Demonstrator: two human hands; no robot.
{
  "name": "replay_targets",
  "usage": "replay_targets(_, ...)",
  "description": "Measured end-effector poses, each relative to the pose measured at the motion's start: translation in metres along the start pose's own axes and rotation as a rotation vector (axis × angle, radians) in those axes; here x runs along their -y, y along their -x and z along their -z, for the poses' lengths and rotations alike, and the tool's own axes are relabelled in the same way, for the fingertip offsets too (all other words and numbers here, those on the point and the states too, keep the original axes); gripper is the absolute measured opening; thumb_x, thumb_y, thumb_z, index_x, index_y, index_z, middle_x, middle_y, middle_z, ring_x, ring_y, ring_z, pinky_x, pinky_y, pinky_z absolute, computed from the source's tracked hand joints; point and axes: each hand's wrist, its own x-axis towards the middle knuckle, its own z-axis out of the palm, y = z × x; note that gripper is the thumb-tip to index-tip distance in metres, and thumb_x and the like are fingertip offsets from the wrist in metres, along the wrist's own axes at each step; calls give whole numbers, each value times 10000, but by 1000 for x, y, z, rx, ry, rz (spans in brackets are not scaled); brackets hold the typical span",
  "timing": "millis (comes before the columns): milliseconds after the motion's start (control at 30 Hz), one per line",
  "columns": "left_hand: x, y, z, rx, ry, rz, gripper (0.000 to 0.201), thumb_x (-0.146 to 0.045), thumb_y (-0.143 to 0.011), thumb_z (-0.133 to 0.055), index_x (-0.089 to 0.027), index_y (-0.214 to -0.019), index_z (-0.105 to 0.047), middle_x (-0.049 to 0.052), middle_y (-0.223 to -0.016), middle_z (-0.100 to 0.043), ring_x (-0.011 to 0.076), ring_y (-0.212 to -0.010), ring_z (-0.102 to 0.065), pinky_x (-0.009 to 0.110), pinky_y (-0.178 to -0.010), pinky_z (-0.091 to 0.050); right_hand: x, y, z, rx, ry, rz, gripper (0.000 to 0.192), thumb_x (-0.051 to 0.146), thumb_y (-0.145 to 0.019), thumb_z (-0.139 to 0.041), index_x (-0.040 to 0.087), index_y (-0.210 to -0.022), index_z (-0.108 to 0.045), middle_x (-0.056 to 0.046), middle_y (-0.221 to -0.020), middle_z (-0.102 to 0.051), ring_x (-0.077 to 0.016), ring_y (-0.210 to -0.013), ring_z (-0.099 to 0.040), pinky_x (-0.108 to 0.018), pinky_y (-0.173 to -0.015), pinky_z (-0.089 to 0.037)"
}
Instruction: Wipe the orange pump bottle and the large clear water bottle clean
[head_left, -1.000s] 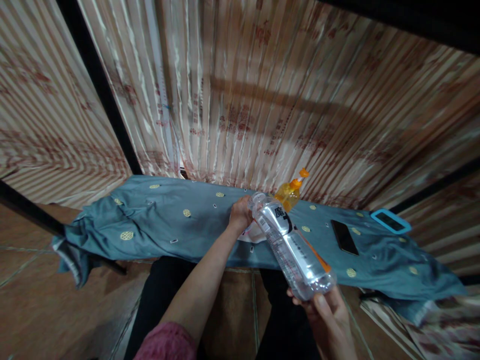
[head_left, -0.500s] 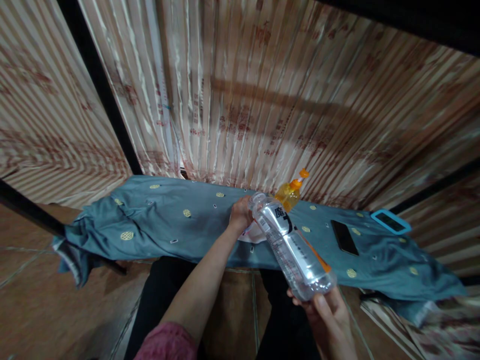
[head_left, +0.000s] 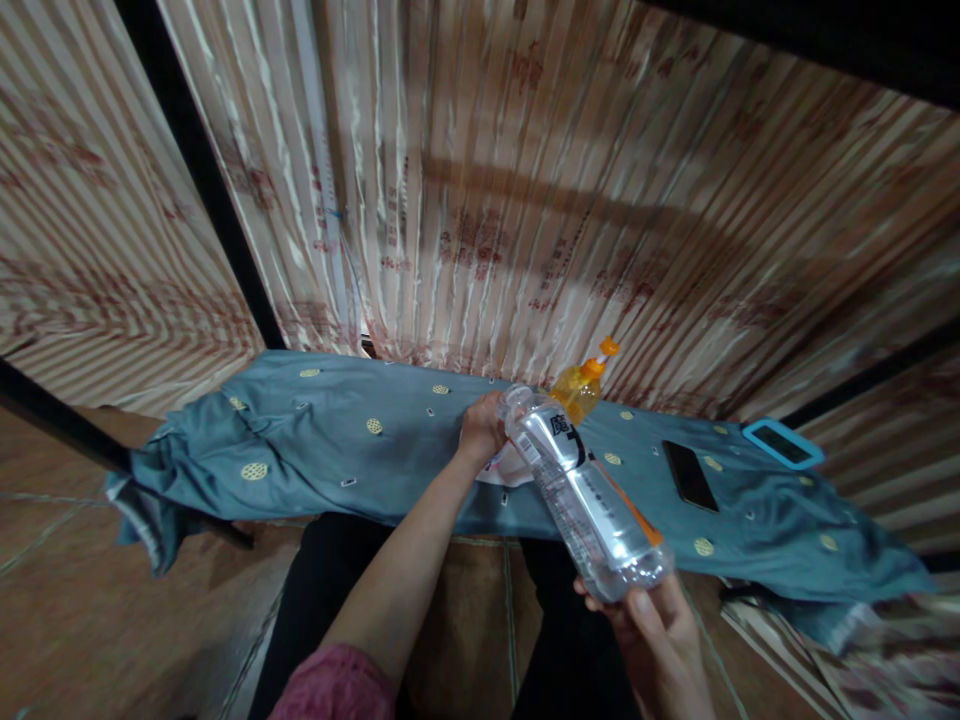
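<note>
My right hand [head_left: 660, 640] grips the base of a clear plastic bottle [head_left: 581, 490], tilted so its neck points away from me toward the table. My left hand [head_left: 480, 428] reaches forward and closes around the bottle's neck and cap end. A white object [head_left: 510, 468] lies on the blue-grey patterned cloth [head_left: 337, 450] just below my left hand. An orange pump bottle [head_left: 579, 385] stands right behind the clear bottle's top.
The cloth covers a narrow table in front of striped curtains [head_left: 487, 200]. A black phone [head_left: 688, 475] and a blue-cased phone [head_left: 782, 443] lie on the right part. Brown tiled floor [head_left: 90, 620] lies below, with my dark-trousered legs [head_left: 322, 600] at the table's edge.
</note>
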Motion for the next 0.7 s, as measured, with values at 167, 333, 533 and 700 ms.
replay_targets(167,0,0,1,5,10,-6,238,-345,-925,-621,-170,-1075,-681,128,-1108,-759,280,-1053,-706,368,-942,-554,-1,-1,-1,-12,-6,-6,614,439,-706,-924,227,-1215,-656,-27,-861,-814,-154,-685,-767,-195,-666,-590)
replay_targets(333,0,-1,2,12,29,-3,227,-352,-919,-630,-169,-1043,-682,126,-1081,-762,285,-1043,-710,368,-933,-553,1,0,-2,3,17,-9,581,468,-714,-913,220,-1179,-669,-44,-861,-822,-152,-706,-768,-195,-686,-594)
replay_targets(533,0,0,3,27,33,-5,230,-344,-921,-616,-161,-1048,-673,143,-1085,-757,295,-1042,-713,371,-933,-554,2,0,-2,5,28,-6,560,471,-709,-916,236,-1162,-686,-31,-836,-816,-147,-689,-759,-194,-687,-586)
replay_targets(700,-1,0,4,23,40,1,224,-309,-907,-617,-170,-1075,-668,143,-1116,-753,307,-1067,-709,398,-960,-551,0,0,-1,-4,20,-7,602,455,-714,-913,244,-1218,-660,-34,-867,-819,-175,-695,-769,-218,-651,-592)
